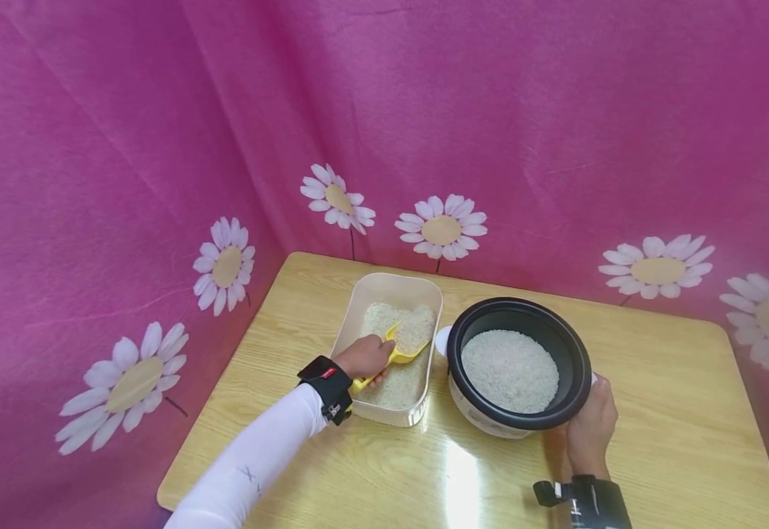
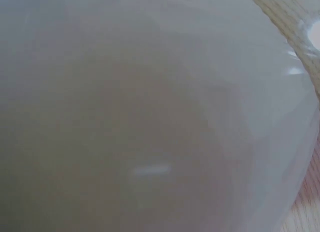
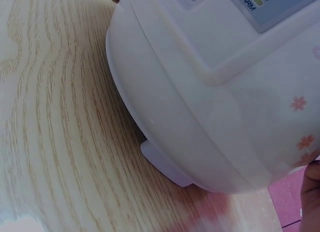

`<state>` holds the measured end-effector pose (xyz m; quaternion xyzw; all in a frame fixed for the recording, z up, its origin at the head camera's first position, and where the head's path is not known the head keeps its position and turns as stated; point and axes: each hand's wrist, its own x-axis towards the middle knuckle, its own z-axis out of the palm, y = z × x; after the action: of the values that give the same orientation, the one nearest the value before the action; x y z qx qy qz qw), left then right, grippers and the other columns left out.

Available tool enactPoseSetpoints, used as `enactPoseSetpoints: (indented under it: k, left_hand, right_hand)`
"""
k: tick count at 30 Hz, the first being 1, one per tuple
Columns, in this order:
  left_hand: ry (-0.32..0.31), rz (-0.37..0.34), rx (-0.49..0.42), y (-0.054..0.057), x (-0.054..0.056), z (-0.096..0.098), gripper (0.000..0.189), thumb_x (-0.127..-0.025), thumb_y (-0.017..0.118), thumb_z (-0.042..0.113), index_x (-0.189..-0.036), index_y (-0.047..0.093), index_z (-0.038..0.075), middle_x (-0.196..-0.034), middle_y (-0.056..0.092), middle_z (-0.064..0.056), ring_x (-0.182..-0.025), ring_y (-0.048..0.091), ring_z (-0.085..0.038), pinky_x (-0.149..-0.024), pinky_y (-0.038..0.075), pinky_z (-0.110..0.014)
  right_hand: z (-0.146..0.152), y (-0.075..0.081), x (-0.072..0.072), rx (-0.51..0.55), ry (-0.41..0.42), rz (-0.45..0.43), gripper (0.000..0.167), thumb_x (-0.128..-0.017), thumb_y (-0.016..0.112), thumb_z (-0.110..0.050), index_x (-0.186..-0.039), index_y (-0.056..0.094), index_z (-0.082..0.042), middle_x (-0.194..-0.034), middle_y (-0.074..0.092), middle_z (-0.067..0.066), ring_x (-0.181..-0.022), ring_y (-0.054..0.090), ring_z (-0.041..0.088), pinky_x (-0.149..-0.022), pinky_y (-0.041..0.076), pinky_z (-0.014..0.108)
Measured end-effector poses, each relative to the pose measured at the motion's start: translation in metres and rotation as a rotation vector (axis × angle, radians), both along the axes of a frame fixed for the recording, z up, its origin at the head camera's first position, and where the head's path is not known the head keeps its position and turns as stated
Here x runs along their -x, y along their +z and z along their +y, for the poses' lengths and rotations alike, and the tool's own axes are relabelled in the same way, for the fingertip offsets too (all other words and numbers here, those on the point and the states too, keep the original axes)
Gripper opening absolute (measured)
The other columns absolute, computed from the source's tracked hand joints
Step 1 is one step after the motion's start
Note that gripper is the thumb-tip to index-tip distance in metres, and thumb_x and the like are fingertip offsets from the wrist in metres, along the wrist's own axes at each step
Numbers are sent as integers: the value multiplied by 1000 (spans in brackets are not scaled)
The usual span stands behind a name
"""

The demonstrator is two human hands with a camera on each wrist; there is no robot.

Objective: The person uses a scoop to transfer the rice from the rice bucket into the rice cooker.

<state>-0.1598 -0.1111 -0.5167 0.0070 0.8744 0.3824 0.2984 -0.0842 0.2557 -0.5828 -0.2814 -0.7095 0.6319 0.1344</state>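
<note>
My left hand (image 1: 365, 358) grips the handle of a yellow scoop (image 1: 403, 358) over a pale plastic bin (image 1: 392, 419) of rice (image 1: 394, 389). White grains fill the scoop. Blurred and very close, the bin's wall (image 2: 150, 117) takes up most of the left wrist view. To the right stands a white rice cooker (image 1: 484, 422) without a lid, its black inner pot (image 1: 566, 345) partly filled with rice (image 1: 510, 371). My right hand (image 1: 592, 426) holds the cooker at its right side handle; some fingers are hidden behind it. Pink flowers and a WARM panel (image 3: 275, 6) mark the cooker's body (image 3: 215, 127).
Bin and cooker stand side by side on a light wooden table (image 1: 675, 411) with rounded corners. A pink curtain (image 1: 490, 110) printed with daisies hangs along the table's back and left edges. The cooker's left handle (image 1: 443, 341) sits close to the bin's right wall.
</note>
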Motion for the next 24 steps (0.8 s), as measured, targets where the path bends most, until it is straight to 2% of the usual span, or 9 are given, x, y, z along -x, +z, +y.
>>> enactPoseSetpoints:
  k: [12,18,24]
  left_hand:
    - [5,-1,-5,5,-1,2,65,-112,33,32,-92,68,-19,-54,56,-4,-40,49,-11,-41,39,-20]
    - [14,-11,-23,5,-1,1,61,-112,33,32,-99,66,-18,-59,59,-6,-41,50,-11,-42,40,-21]
    - [48,-35,-44,5,-2,0,60,-112,33,34,-104,64,-17,-59,58,-3,-43,50,-11,-43,41,-20]
  right_hand:
    - [1,-2,0,42,-9,53,41,-109,29,-53,-106,65,-33,-86,60,-19,-89,51,5,-79,36,15]
    - [1,-2,1,58,-4,39,41,-109,29,-54,-106,64,-32,-84,58,-17,-87,50,7,-79,36,16]
    - [-1,-2,1,91,-24,22,44,-107,33,-59,-105,66,-30,-87,59,-16,-91,50,7,-81,36,18]
